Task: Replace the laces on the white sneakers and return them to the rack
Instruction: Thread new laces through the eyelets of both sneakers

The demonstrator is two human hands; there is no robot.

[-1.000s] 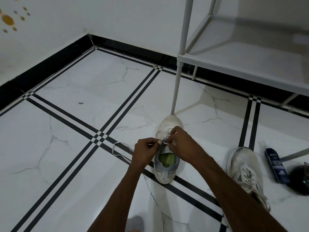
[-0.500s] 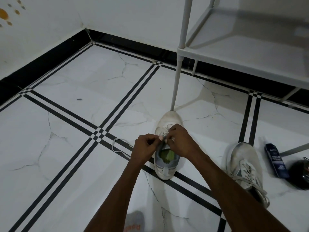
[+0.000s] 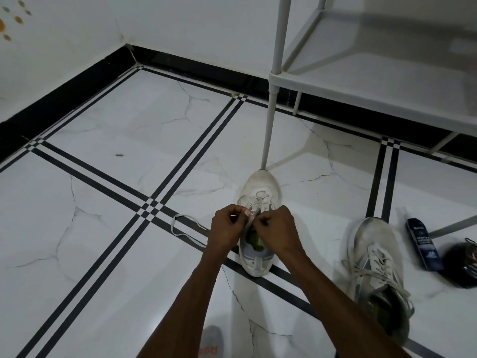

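Floor: white marble-look tiles (image 3: 108, 254) crossed by paired black stripes; black skirting (image 3: 64, 91) under white walls that meet at a corner, top left.
Rack: white shoe rack (image 3: 361, 81) at upper right; its front leg stands on the floor just beyond the toe of the near sneaker.
Near sneaker: white sneaker (image 3: 260, 187), centre of floor, toe pointing to the rack leg.
Left hand: left hand (image 3: 227, 228), fingers curled, pinching the lace (image 3: 185, 229) at the eyelets; a loop of it trails left across the stripes.
Right hand: right hand (image 3: 278, 231), curled, pinching at the same spot.
Second sneaker: laced sneaker (image 3: 374, 257), right, well apart.
Bottle: dark blue bottle (image 3: 423, 244) lying beside it, right edge.
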